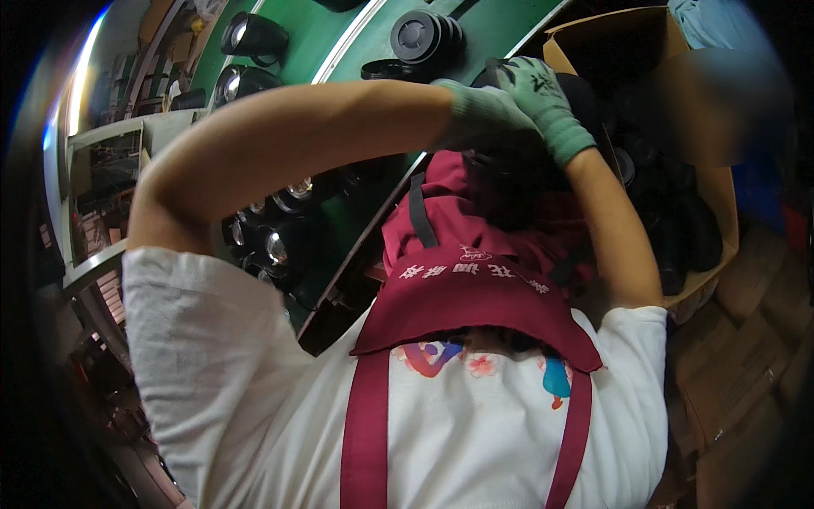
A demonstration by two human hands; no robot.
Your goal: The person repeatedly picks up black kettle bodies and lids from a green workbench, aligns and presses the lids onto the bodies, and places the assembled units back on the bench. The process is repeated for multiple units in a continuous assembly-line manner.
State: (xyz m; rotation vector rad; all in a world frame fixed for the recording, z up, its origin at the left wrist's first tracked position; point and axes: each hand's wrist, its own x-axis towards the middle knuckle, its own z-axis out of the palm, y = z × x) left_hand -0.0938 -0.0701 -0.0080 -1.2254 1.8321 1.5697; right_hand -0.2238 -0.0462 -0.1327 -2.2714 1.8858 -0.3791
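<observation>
My left hand (490, 109) and my right hand (543, 95) wear pale green work gloves and meet at the edge of the green work table (318, 25). The right hand's fingers curl over a dark part whose shape is mostly hidden. My left hand reaches under and beside the right one, its fingers out of sight. Close by on the table lie a stack of black ridged round caps (417, 36) and a black ring-shaped part (386, 69).
Black lamp housings with shiny reflectors (275, 248) stand on the table's left side, some farther back (246, 38). An open cardboard box (615, 34) and another box (725, 212) with black parts are at right. A metal frame (106, 265) stands at left.
</observation>
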